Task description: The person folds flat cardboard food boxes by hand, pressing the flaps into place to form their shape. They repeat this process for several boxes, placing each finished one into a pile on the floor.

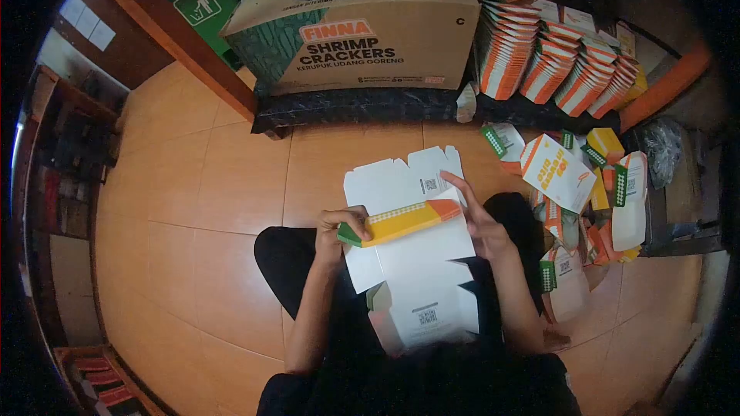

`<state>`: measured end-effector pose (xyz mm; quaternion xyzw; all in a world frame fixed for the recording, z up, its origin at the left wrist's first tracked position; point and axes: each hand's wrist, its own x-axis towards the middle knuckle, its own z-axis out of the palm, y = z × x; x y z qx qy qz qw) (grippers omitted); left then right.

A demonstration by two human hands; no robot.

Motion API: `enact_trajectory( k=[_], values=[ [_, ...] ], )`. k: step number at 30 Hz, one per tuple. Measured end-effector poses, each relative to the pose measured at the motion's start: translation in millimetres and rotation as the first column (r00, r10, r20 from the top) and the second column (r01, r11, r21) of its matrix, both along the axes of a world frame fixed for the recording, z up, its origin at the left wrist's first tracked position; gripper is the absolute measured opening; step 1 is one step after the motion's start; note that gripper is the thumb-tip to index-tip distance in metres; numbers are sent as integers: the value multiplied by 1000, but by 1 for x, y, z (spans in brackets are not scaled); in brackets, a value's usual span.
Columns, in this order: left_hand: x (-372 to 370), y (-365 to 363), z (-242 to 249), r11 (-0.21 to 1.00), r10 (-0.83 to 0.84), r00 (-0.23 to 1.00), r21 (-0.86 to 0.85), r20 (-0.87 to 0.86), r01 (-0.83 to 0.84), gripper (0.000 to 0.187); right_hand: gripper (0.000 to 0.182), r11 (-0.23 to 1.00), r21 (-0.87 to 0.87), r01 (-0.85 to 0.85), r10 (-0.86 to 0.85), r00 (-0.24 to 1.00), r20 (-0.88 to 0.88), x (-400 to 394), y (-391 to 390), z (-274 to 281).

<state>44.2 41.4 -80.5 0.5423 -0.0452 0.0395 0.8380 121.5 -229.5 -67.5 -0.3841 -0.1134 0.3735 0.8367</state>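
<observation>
Through my feed, the left hand [341,231] pinches the green end of the carton [408,221], probably to keep its yellow side raised. Spread fingers of the right hand [487,225] touch its opposite edge, seemingly steadying it; I can't tell whether they grip. Below both hands, dark clothing [432,381] borders a blurred white card [445,300], perhaps joined to the carton.

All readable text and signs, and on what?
"FINNA": shrimp crackers carton
"SHRIMP CRACKERS": same carton
"KERUPUK UDANG GORENG": same
"C": same
"DITERIMA BILA ... RUSAK": its top edge, partly blurred
Litter pictogram, wordless: green bin
Too small: carton's bottom print; print by QR codes on white box blanks
Unclear: rotated yellow lettering on floor box
</observation>
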Motion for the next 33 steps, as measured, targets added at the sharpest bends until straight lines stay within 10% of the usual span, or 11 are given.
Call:
enact_trajectory(
  k=[3, 6, 9, 13, 18, 23, 27, 30, 33],
  values=[
    [-5, -4, 20, 975, 88, 992, 213, -92, -67, 23, 77, 932, -322, -164, 185, 982, 35, -15, -16, 2],
    [-11, -26, 38, 971, 175, 944, 205, -281, -119, 73, 67, 876, -461, -145, 249, 953, 171, -22, -18, 8],
    [-32, -31, 2, 997, -21, 884, 51, -467, 51, 80, 60, 760, -618, -203, 376, 912, 163, -18, -24, 11],
    [-52, -39, 18, 917, 17, 904, 367, -428, 156, 82, 58, 716, -654, -243, 416, 901, 121, -22, -31, 3],
    [-51, -32, 17, 896, -46, 932, 398, -359, 198, 64, 59, 661, -678, -323, 380, 922, -69, -26, -31, 20],
    [-54, -28, -28, 956, -130, 879, 176, -458, 234, 28, 45, 868, -476, -143, 311, 903, 296, -29, -42, -33],
    [-54, -25, -78, 953, -225, 974, 209, -4, 220, 12, 14, 889, -438, -133, 314, 873, 373, -27, -42, -62],
    [-63, -22, -87, 974, -207, 974, 67, -96, 214, 14, 25, 893, -448, -50, 260, 868, 423, -36, -52, -127],
    [-79, -32, -92, 988, 102, 880, -54, -463, -143, 20, 45, 906, -423, 25, 17, 995, 94, -62, -38, -73]
  ],
)
